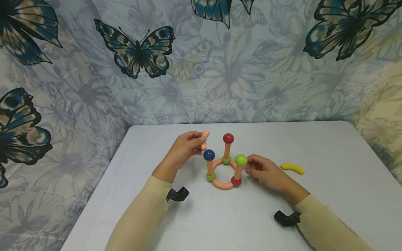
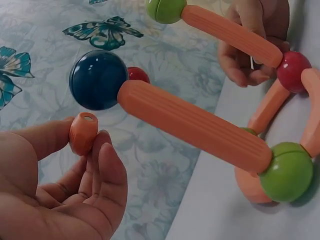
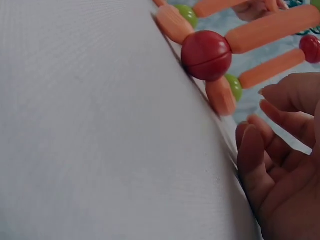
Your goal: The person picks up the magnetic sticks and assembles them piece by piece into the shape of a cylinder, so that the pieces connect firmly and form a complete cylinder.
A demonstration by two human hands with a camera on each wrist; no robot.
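My left hand (image 1: 189, 145) pinches an orange stick (image 1: 205, 140) between thumb and fingers, close behind and above the blue ball (image 1: 209, 154); in the left wrist view the held stick (image 2: 84, 134) appears end-on. In front of it stands a toy structure: a ring of curved orange pieces (image 1: 223, 184) joined by balls, with three upright orange rods (image 1: 227, 150). Blue, red (image 1: 228, 138) and light green (image 1: 240, 160) balls top these rods. On the structure's right side, my right hand (image 1: 265, 170) holds nothing, its fingers loosely bent beside the green-topped rod.
A yellow curved piece (image 1: 292, 168) lies on the white table (image 1: 238, 223), beyond my right hand. Behind the table hangs a butterfly-printed cloth (image 1: 188, 97). Each wrist carries a black camera mount, the left one (image 1: 178, 194) low over the table.
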